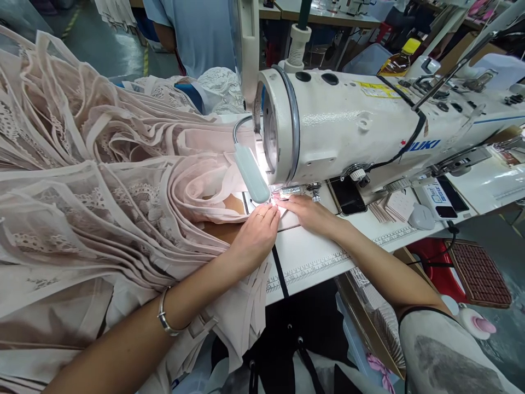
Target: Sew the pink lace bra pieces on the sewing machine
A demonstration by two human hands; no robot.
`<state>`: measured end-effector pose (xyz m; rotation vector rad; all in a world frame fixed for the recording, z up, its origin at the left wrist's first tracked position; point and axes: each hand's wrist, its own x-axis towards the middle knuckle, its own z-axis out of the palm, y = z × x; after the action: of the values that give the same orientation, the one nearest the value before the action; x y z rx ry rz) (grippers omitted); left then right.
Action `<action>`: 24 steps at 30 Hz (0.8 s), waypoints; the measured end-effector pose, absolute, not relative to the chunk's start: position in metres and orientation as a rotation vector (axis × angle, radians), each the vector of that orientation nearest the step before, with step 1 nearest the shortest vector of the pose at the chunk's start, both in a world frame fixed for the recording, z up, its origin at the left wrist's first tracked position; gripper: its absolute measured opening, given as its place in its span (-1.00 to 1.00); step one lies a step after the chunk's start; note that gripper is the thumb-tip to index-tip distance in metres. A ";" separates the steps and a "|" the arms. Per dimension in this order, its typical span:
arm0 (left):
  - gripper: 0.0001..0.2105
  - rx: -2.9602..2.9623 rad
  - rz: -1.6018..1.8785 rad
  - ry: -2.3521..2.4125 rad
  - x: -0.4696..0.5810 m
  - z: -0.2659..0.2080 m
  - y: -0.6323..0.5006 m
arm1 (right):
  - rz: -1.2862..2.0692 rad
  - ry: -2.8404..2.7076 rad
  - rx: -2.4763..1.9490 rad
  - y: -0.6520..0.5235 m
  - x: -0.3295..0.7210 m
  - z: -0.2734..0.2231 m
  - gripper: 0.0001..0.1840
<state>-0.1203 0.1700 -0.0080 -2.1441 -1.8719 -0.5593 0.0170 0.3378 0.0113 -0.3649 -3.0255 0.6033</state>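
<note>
A deep heap of pale pink cloth garments with lace trim (82, 137) fills the left of the frame and crowds the table (315, 249). A slim pale-green lamp on a bent metal neck (251, 174) hangs at the centre, blocking part of the view of the stitching area. The white metal sewing machine (340, 126) spans the centre and upper right. A dark flat phone (348, 198) lies beneath its arm, and a yellow-capped clear bottle (396, 64) stands behind it. A person in a light-blue shirt (205, 33) is at the top.

Blue letters on the machine read "UKI", just past a black cord; the print on its yellow label (379, 90) is too small to read. A printed ruler (315, 266) edges the table.

The pale pink looped garment (211, 174) lies left of centre, its long axis roughly level, its near end pointing right towards the stitching area. There the left hand (256, 232) rests with fingers bunched; the right hand (309, 214) reaches in with fingers close together. Whether either pinches the cloth cannot be told.
</note>
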 end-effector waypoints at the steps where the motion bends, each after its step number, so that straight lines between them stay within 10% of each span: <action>1: -0.65 -2.142 -0.558 -1.866 -0.121 -0.008 0.170 | 0.605 -3.008 -0.379 0.337 0.017 0.012 -0.28; 24: -0.63 -2.119 -0.530 -1.896 -0.125 -0.007 0.173 | 0.592 -2.963 -0.448 0.328 0.010 0.019 -0.49</action>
<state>-0.1248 0.1732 -0.0072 -2.1194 -1.8964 -0.5297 0.0095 0.3279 0.0188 -0.4480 -2.9628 0.5920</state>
